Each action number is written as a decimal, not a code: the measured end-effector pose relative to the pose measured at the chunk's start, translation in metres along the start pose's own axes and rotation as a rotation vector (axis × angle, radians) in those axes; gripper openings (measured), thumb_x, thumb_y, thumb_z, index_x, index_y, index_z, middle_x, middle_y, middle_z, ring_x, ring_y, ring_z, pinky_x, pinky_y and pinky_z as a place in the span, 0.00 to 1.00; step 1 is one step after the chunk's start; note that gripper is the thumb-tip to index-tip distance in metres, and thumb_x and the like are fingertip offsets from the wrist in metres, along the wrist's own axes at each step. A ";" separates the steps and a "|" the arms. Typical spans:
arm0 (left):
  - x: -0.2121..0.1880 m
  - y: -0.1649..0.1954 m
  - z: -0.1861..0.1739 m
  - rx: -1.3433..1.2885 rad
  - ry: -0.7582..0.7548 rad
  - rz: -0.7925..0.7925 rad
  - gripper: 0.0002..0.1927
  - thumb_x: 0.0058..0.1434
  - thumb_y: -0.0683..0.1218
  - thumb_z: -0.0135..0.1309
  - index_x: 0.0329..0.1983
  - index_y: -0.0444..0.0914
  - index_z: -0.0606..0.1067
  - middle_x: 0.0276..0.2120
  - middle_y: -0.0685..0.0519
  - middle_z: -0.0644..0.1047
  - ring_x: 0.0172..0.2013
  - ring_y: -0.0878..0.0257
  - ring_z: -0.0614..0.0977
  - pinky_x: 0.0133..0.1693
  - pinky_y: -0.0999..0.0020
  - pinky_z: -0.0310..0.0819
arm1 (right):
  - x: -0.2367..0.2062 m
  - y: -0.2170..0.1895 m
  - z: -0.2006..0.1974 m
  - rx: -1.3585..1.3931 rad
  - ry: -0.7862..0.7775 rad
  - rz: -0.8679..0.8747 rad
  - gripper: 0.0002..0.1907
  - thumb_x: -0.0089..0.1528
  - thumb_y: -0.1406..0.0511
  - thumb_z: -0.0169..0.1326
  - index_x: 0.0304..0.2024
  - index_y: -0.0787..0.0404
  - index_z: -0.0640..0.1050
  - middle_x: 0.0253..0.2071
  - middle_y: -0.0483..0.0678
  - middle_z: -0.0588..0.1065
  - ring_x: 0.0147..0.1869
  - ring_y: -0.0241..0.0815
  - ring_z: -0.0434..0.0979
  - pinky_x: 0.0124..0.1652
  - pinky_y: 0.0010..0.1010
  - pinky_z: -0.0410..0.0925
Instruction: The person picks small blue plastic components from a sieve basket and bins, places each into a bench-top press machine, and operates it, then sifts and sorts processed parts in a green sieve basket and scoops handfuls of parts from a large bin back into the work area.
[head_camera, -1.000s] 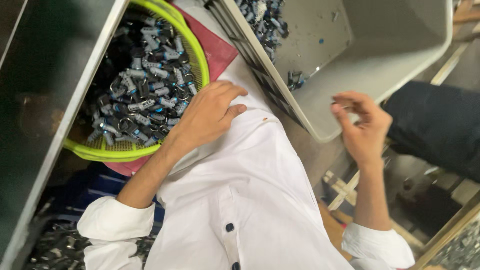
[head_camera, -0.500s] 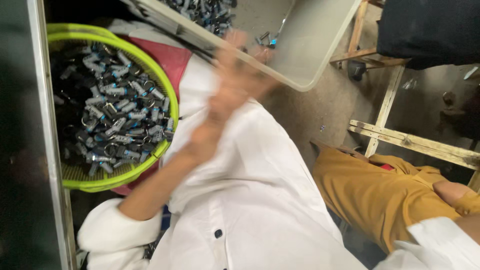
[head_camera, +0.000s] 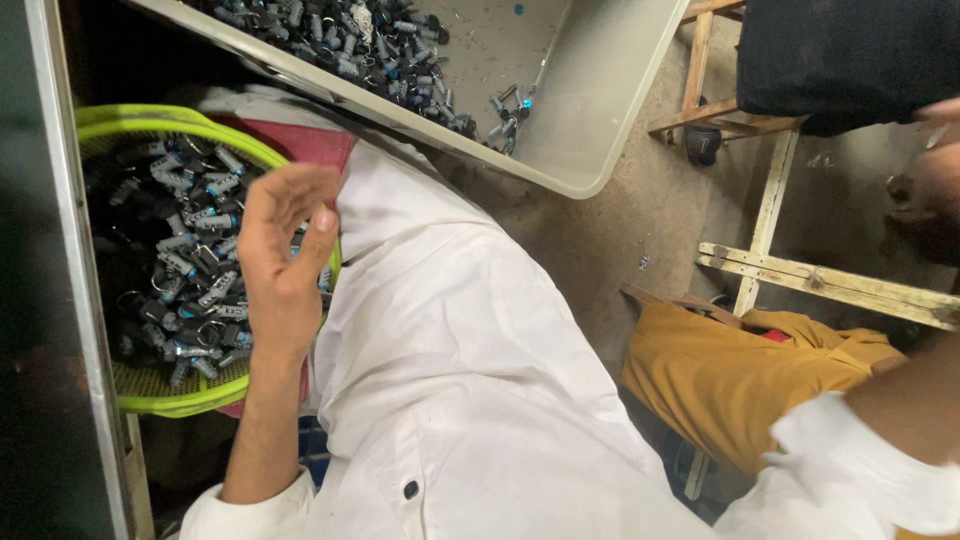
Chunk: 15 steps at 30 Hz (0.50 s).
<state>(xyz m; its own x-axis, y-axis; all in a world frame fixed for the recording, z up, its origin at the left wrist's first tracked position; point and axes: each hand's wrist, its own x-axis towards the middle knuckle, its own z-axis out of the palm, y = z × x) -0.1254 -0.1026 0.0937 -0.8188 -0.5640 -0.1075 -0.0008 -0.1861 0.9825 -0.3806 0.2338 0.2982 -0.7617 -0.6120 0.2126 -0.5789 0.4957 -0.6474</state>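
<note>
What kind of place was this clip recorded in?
Probably a small workshop or sorting floor: a green basket and a grey tub both hold many small metal parts, with rough wooden frames on bare concrete.

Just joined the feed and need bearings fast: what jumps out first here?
The left hand hangs open over a green basket at the left, heaped with small dark and silver metal parts. Above it a grey tray tilts across the top, with more of the same parts in it. A white garment fills the middle; the right hand is blurred at the right edge.
</note>
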 end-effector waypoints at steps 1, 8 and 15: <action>-0.004 -0.002 -0.004 0.078 -0.002 0.004 0.18 0.75 0.46 0.54 0.62 0.32 0.70 0.58 0.47 0.78 0.59 0.60 0.79 0.65 0.64 0.70 | 0.000 0.010 0.013 0.129 -0.084 0.015 0.23 0.67 0.57 0.58 0.58 0.66 0.76 0.53 0.67 0.78 0.49 0.57 0.86 0.38 0.40 0.80; -0.019 -0.013 -0.034 0.125 0.106 -0.205 0.13 0.71 0.41 0.53 0.56 0.32 0.72 0.49 0.48 0.80 0.50 0.62 0.81 0.54 0.69 0.74 | -0.099 0.165 0.270 1.276 -0.659 0.963 0.37 0.74 0.52 0.55 0.74 0.73 0.65 0.66 0.65 0.70 0.56 0.44 0.68 0.57 0.32 0.67; -0.035 -0.014 -0.063 0.287 0.200 -0.281 0.11 0.71 0.39 0.53 0.55 0.30 0.73 0.50 0.47 0.80 0.50 0.62 0.81 0.57 0.68 0.73 | -0.157 0.174 0.275 0.595 -0.215 1.189 0.33 0.60 0.57 0.58 0.67 0.61 0.72 0.68 0.55 0.72 0.73 0.51 0.67 0.68 0.44 0.59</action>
<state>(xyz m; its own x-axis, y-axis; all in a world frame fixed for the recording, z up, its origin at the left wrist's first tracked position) -0.0609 -0.1311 0.0742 -0.6367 -0.6735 -0.3756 -0.3897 -0.1393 0.9103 -0.2820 0.2465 -0.0491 -0.6179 -0.1124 -0.7781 0.6509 0.4820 -0.5865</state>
